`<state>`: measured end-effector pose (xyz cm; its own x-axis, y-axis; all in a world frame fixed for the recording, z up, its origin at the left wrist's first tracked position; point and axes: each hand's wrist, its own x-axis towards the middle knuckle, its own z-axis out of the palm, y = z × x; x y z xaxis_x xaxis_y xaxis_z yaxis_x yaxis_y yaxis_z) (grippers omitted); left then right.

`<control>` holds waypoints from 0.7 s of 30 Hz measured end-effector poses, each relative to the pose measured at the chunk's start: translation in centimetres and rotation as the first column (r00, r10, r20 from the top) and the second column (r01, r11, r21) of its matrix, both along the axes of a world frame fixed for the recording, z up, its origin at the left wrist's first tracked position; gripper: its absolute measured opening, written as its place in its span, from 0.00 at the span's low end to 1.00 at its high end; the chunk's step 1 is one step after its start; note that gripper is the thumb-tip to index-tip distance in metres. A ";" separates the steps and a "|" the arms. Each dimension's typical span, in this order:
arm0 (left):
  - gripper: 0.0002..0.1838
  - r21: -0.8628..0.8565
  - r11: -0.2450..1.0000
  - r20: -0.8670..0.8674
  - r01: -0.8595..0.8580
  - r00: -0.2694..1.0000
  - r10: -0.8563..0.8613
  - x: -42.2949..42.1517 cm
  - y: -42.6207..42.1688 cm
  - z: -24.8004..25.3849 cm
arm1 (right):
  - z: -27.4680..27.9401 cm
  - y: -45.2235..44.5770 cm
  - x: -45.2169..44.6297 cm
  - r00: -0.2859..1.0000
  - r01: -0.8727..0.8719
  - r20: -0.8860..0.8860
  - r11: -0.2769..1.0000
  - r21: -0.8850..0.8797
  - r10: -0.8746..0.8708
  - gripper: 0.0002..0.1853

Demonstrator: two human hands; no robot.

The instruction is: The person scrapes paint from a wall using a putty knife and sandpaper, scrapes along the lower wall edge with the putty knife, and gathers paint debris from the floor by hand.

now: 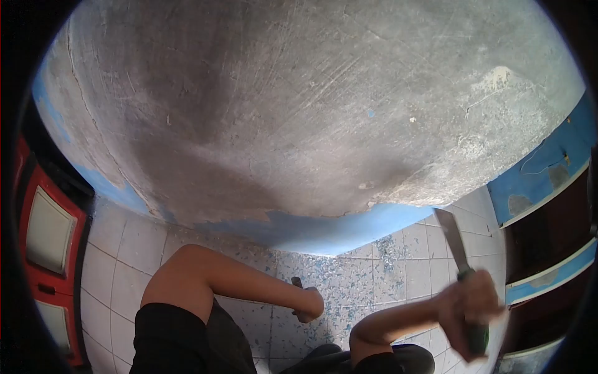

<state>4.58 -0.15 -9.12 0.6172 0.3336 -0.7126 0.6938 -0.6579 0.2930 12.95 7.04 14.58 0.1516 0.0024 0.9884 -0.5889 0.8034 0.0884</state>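
My right hand [468,308], blurred by motion, is closed around the green handle of a long-bladed knife [453,240]. Its blade points up and forward, with the tip close to the lower right edge of the bared wall [299,124]. Over the floor, my left hand [309,304] is closed on a small dark object [297,282], of which only a short end shows. The wall is mostly grey and scratched. Blue paint [324,230] remains along its bottom, with a ragged edge where it meets the grey.
Paint flakes [336,280] are scattered over the tiled floor [124,249] below the wall. A red cabinet [53,230] with pale panels stands at the left. Blue-edged shelves or steps [548,274] with dark gaps line the right side.
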 end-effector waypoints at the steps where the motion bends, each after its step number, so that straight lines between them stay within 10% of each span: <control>1: 0.10 0.002 1.000 0.008 -0.011 1.000 0.011 0.3 -0.2 -0.9 | -0.9 0.5 1.1 1.000 0.021 0.002 1.000 -0.020 -0.021 0.30; 3: 0.10 0.008 1.000 0.009 -0.023 1.000 0.023 0.5 -0.4 -1.0 | -4.2 3.8 3.7 0.971 0.233 -0.026 0.969 -0.081 -0.236 0.30; 7: 0.12 -0.014 1.000 -0.044 0.015 0.999 -0.016 -0.1 -0.8 1.4 | -1.2 1.8 -4.1 0.970 -0.082 0.186 0.932 -0.352 0.156 0.37; 9: 0.12 0.006 1.000 -0.063 -0.006 0.998 0.007 0.0 -0.1 1.2 | -0.3 0.2 -2.8 0.999 -0.012 -0.030 1.000 -0.029 0.011 0.33; 12: 0.13 -0.007 0.999 -0.066 0.048 0.997 -0.049 0.6 -0.4 -0.1 | -2.8 0.4 -1.1 0.975 0.219 -0.008 0.974 -0.056 -0.220 0.28; 15: 0.13 -0.004 0.999 -0.089 0.045 0.995 -0.045 0.1 -0.6 0.9 | -1.4 0.7 -5.7 0.949 -0.062 0.275 0.946 -0.319 0.155 0.33; 21: 0.19 -0.018 0.999 -0.092 0.036 0.995 -0.038 0.0 -0.6 1.1 | -2.2 -2.2 -1.3 0.935 0.141 0.308 0.982 0.127 -0.174 0.25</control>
